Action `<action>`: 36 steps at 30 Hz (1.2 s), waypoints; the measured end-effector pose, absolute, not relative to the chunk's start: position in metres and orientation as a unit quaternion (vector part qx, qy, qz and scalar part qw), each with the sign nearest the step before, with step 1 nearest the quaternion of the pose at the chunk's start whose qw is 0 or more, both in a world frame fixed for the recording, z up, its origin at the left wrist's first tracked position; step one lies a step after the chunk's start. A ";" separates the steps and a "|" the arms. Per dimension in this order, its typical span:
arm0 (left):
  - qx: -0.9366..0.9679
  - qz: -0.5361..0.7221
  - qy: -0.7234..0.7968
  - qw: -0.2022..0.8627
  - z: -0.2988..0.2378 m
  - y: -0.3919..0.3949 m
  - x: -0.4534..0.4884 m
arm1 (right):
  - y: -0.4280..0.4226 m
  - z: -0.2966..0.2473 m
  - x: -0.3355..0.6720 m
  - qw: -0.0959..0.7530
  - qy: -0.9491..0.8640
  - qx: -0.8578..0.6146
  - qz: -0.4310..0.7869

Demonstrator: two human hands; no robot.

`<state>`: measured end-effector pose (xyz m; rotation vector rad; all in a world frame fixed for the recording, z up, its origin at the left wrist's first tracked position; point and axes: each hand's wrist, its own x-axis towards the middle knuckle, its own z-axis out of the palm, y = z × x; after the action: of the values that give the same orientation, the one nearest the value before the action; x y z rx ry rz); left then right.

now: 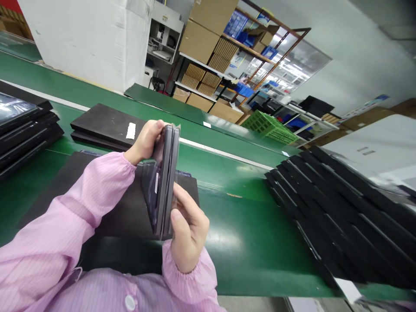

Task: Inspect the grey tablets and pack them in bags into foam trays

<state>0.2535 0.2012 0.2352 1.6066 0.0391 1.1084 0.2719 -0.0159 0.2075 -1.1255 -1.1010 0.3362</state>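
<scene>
I hold a thin stack of dark flat panels (166, 177) upright on edge between both hands, over a black foam mat (123, 212) on the green table. My left hand (146, 141) grips the stack's far top edge, fingers curled over it. My right hand (186, 229) clasps the near lower edge, thumb pressed along the panel's side. Both arms wear pink striped sleeves. A clear film or bag (150, 186) clings to the left face of the stack.
A long overlapping row of black panels (341, 208) lies at the right. Black trays (107, 125) sit beyond my hands, and more stacked trays (26, 130) at the left. A green crate (269, 125), cardboard boxes and shelving (221, 52) stand behind the table.
</scene>
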 end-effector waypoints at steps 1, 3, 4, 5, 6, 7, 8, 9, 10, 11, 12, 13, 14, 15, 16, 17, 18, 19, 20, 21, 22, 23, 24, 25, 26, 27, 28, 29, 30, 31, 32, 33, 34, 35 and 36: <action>0.685 0.470 0.019 0.556 0.236 0.201 0.254 | -0.016 0.207 0.272 0.695 -0.487 -0.505 0.155; 0.695 0.471 0.024 0.543 0.238 0.199 0.253 | -0.017 0.207 0.272 0.697 -0.477 -0.511 0.163; 0.700 0.474 0.027 0.534 0.239 0.198 0.253 | -0.017 0.207 0.273 0.696 -0.474 -0.513 0.165; 0.706 0.479 0.029 0.521 0.240 0.196 0.253 | -0.017 0.208 0.274 0.695 -0.472 -0.516 0.167; 0.712 0.487 0.032 0.504 0.241 0.195 0.252 | -0.017 0.208 0.276 0.694 -0.472 -0.518 0.168; 0.718 0.497 0.037 0.485 0.241 0.194 0.253 | -0.018 0.209 0.278 0.693 -0.471 -0.519 0.166; 0.724 0.508 0.045 0.466 0.241 0.193 0.254 | -0.018 0.210 0.281 0.694 -0.470 -0.521 0.161; 0.727 0.516 0.057 0.448 0.240 0.192 0.255 | -0.018 0.210 0.284 0.695 -0.466 -0.526 0.154; 0.730 0.523 0.069 0.435 0.239 0.192 0.257 | -0.018 0.209 0.287 0.698 -0.457 -0.532 0.147; 0.731 0.528 0.082 0.425 0.237 0.192 0.259 | -0.019 0.208 0.291 0.701 -0.444 -0.540 0.139; 0.732 0.529 0.093 0.419 0.236 0.193 0.261 | -0.019 0.207 0.295 0.706 -0.429 -0.549 0.131; 0.733 0.530 0.099 0.414 0.234 0.193 0.263 | -0.019 0.206 0.298 0.709 -0.414 -0.556 0.127; 0.735 0.531 0.103 0.410 0.233 0.194 0.266 | -0.019 0.205 0.301 0.713 -0.401 -0.562 0.123; 0.736 0.532 0.104 0.405 0.232 0.194 0.267 | -0.019 0.204 0.304 0.716 -0.392 -0.565 0.119; 0.739 0.531 0.105 0.401 0.232 0.195 0.268 | -0.019 0.204 0.307 0.719 -0.387 -0.566 0.114; 0.741 0.530 0.104 0.399 0.232 0.195 0.269 | -0.020 0.203 0.310 0.721 -0.384 -0.566 0.110; 0.742 0.529 0.102 0.398 0.232 0.195 0.269 | -0.020 0.203 0.312 0.722 -0.382 -0.566 0.106; 0.743 0.528 0.101 0.399 0.233 0.195 0.269 | -0.020 0.204 0.314 0.722 -0.380 -0.569 0.100; 0.743 0.527 0.099 0.401 0.234 0.195 0.269 | -0.020 0.204 0.316 0.721 -0.377 -0.574 0.094; 0.741 0.528 0.099 0.402 0.235 0.195 0.269 | -0.020 0.205 0.317 0.719 -0.374 -0.579 0.090; 0.738 0.532 0.099 0.404 0.235 0.195 0.270 | -0.020 0.205 0.319 0.716 -0.371 -0.585 0.089; 0.731 0.539 0.100 0.405 0.236 0.194 0.270 | -0.020 0.206 0.320 0.712 -0.370 -0.590 0.091; 0.722 0.549 0.101 0.408 0.236 0.194 0.271 | -0.020 0.206 0.320 0.711 -0.368 -0.592 0.095; 0.711 0.559 0.104 0.413 0.236 0.193 0.272 | -0.020 0.207 0.321 0.711 -0.366 -0.592 0.099; 0.701 0.567 0.109 0.420 0.236 0.193 0.274 | -0.020 0.207 0.321 0.714 -0.363 -0.590 0.102; 0.692 0.572 0.113 0.425 0.236 0.193 0.275 | -0.020 0.207 0.321 0.718 -0.359 -0.587 0.104; 0.688 0.575 0.117 0.427 0.236 0.194 0.276 | -0.020 0.207 0.322 0.723 -0.355 -0.583 0.104; 0.690 0.573 0.120 0.425 0.235 0.194 0.277 | -0.020 0.207 0.322 0.729 -0.351 -0.578 0.106; 0.699 0.568 0.122 0.418 0.235 0.196 0.278 | -0.020 0.207 0.322 0.734 -0.349 -0.573 0.109; 0.709 0.562 0.123 0.408 0.234 0.197 0.278 | -0.019 0.207 0.322 0.737 -0.347 -0.569 0.113; 0.719 0.557 0.124 0.398 0.234 0.199 0.279 | -0.019 0.208 0.322 0.739 -0.345 -0.566 0.116; 0.727 0.551 0.125 0.390 0.234 0.200 0.279 | -0.018 0.208 0.322 0.740 -0.344 -0.565 0.118; 0.732 0.547 0.126 0.386 0.233 0.202 0.280 | -0.017 0.208 0.322 0.740 -0.345 -0.566 0.121; 0.733 0.546 0.128 0.386 0.233 0.204 0.281 | -0.017 0.208 0.321 0.740 -0.343 -0.566 0.119; 0.731 0.544 0.129 0.390 0.233 0.205 0.282 | -0.016 0.207 0.321 0.742 -0.341 -0.566 0.115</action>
<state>0.2819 0.2055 0.2326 1.8589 0.3280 1.3838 0.3215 -0.0158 0.2073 -1.2416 -0.7468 0.2516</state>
